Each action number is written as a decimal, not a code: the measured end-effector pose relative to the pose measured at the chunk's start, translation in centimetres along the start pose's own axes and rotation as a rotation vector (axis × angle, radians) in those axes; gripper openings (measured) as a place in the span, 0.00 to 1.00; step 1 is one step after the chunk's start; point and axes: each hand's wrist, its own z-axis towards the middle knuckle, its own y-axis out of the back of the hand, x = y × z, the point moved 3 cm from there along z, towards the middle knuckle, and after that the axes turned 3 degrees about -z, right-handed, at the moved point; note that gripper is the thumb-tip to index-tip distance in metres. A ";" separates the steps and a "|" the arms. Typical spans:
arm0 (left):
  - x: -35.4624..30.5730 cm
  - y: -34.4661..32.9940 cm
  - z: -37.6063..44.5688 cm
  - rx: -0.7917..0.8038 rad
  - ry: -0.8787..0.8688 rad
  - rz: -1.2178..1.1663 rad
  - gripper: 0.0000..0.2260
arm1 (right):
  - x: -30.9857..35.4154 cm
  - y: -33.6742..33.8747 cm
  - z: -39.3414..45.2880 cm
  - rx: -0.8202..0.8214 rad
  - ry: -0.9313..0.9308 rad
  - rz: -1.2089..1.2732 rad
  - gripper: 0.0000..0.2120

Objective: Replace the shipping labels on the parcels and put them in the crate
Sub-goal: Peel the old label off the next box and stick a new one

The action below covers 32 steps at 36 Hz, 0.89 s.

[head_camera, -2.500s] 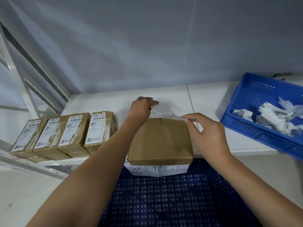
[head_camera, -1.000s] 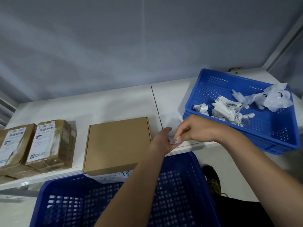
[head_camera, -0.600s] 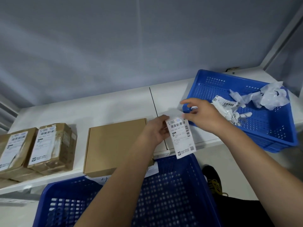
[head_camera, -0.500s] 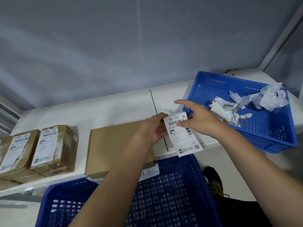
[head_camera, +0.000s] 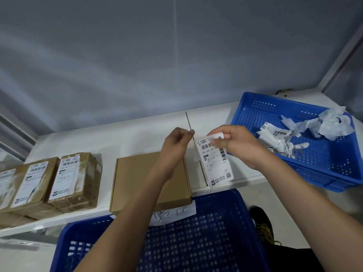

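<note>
My right hand pinches the top of a white shipping label with barcodes, held upright above the shelf edge. My left hand is just left of it, thumb and forefinger pinched on a thin pale backing strip at the label's left edge. A plain brown parcel without a label lies flat on the white shelf, under my left forearm. The big blue crate stands below the shelf in front of me; what it holds is hidden by my arms.
Several taped brown parcels with labels stand in a row at the left. A shallow blue tray at the right holds crumpled labels. A handwritten paper note hangs on the crate's rim. A shoe is on the floor.
The label has come up off the shelf into both hands. My right hand shifted to pinch its top, and my left hand has drawn away to the left, pulling the backing strip.
</note>
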 end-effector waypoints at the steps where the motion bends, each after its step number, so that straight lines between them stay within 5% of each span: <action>1: -0.2 -0.1 -0.1 0.099 0.009 -0.069 0.11 | 0.0 -0.1 0.0 0.013 -0.008 0.049 0.07; 5: -0.2 -1.4 -1.3 0.459 0.148 -0.209 0.23 | 0.5 -0.5 -0.1 0.020 -0.009 0.214 0.07; 19: 2.7 -2.9 -1.3 0.608 0.333 -0.703 0.33 | 1.7 -0.7 0.0 -0.070 -0.084 0.501 0.14; 28: 2.6 -4.0 -0.2 0.509 0.436 -0.868 0.34 | 2.5 -0.7 0.0 -0.145 -0.058 0.580 0.11; 32: 3.1 -4.4 1.7 0.340 0.491 -0.912 0.24 | 2.5 -0.1 0.2 -0.237 -0.044 0.556 0.08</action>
